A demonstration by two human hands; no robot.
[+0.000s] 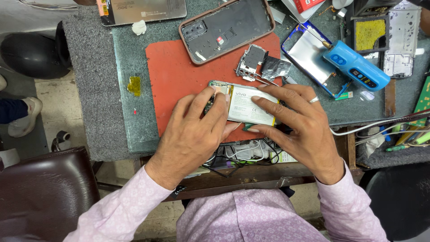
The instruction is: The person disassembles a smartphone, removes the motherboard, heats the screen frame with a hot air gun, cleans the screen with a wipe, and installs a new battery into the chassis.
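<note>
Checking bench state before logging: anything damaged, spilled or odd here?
Yes. A yellow sticky-looking blot sits on the glass sheet, left of the red mat, like spilled glue or flux. A crumpled white wad lies near the top. The opened phone under both hands is stripped, its battery exposed.

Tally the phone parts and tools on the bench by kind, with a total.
Opened phone under both hands: 1
Phone back covers or frames: 3, brown, blue-edged, silver
Phone lying flat at the top edge: 1
Loose metal shield: 1
Blue handheld tool: 1
Total: 7
</note>
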